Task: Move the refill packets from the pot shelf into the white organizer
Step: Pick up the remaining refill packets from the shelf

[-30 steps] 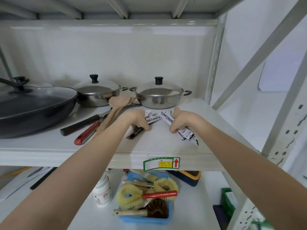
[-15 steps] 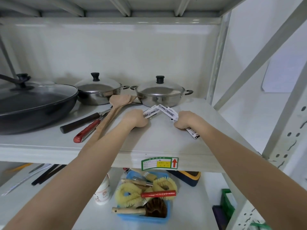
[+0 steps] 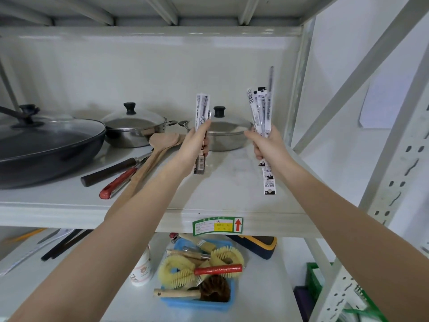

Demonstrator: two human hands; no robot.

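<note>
While the pot shelf (image 3: 232, 189) under my arms was crowded on its left half, the patch beneath my hands lay bare: a dark lidded pan (image 3: 46, 145) sat far left, a steel pot (image 3: 134, 129) behind it, and a second steel pot (image 3: 222, 135) stood directly behind my hands, partly covered by them. Two wooden spatulas (image 3: 160, 145), a dark-handled tool (image 3: 109, 170) and a red-handled tool (image 3: 118, 184) lay slanted on the shelf just beside my left forearm. On the shelf below sat a blue bin of brushes (image 3: 199, 275) and a white bottle (image 3: 142, 268). My left hand (image 3: 193, 145) was closed around one refill packet (image 3: 202, 110), held clear of the shelf, its long axis nearly vertical, top end toward the shelf above. My right hand (image 3: 267, 145) gripped a bundle of refill packets (image 3: 261, 108), likewise upright and slightly fanned, with lower ends hanging below my fist over the shelf's front edge
</note>
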